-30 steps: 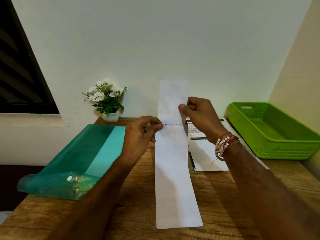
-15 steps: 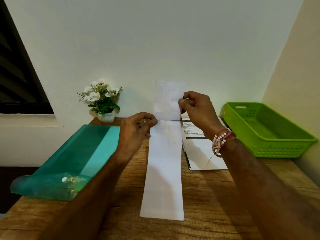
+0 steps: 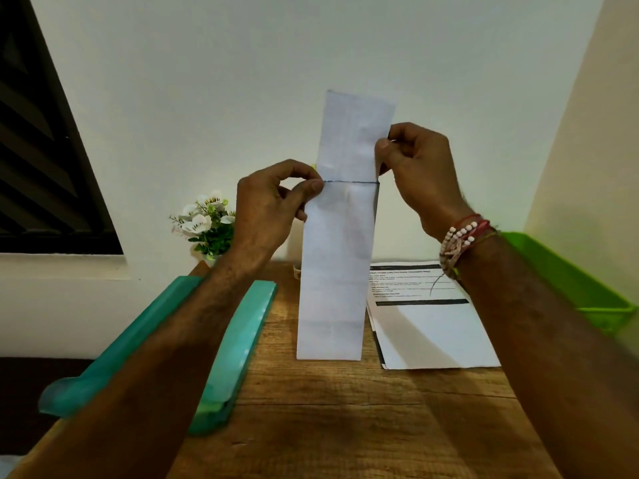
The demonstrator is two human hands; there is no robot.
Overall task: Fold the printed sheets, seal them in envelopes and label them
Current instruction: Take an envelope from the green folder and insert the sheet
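Note:
A long white envelope (image 3: 337, 257) stands upright in the air above the wooden table (image 3: 345, 420). A folded white sheet (image 3: 354, 136) sticks out of its open top. My left hand (image 3: 276, 205) pinches the envelope's left edge at the mouth. My right hand (image 3: 415, 167) pinches the right edge of the folded sheet just above the mouth. A stack of printed sheets (image 3: 428, 326) lies flat on the table to the right of the envelope.
A teal plastic folder (image 3: 238, 347) lies along the table's left side under my left forearm. A small pot of white flowers (image 3: 207, 226) stands at the back by the wall. A green plastic basket (image 3: 570, 281) sits at the right.
Both hands have lifted the envelope off the table, from lying flat to hanging upright. The view has tilted with it.

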